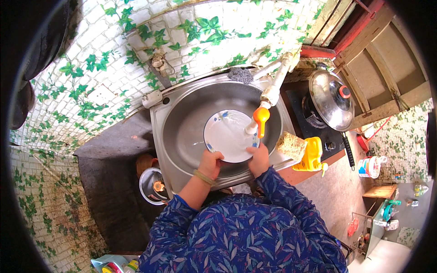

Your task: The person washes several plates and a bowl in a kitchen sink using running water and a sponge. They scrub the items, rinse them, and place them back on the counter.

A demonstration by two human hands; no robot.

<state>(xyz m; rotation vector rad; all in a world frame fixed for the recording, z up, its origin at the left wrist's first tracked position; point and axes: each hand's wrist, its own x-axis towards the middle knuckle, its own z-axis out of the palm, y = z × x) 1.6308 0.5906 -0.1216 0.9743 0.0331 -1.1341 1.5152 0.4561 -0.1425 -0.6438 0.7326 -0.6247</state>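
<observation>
Both my hands hold a white plate [228, 136] with blue flowers on its rim, over the basin of a stainless steel sink [184, 143]. My left hand [209, 164] grips the near left rim, thumb on top. At the near right rim, my right hand [258, 159] has its thumb on the upper face; the fingers beneath are hidden. Above the plate's right side is the spout of a pipe tap [251, 129] with an orange handle [261, 119]. Water appears to spread over the plate's face.
A sponge [291, 146] and a yellow bottle [311, 155] stand right of the basin. Behind it sits a dark steel-wool scourer [240, 75]. Farther right, a lidded wok [331, 99] rests on a gas stove [300, 102], its handle [348, 152] jutting out. A metal pot [145, 187] is at lower left.
</observation>
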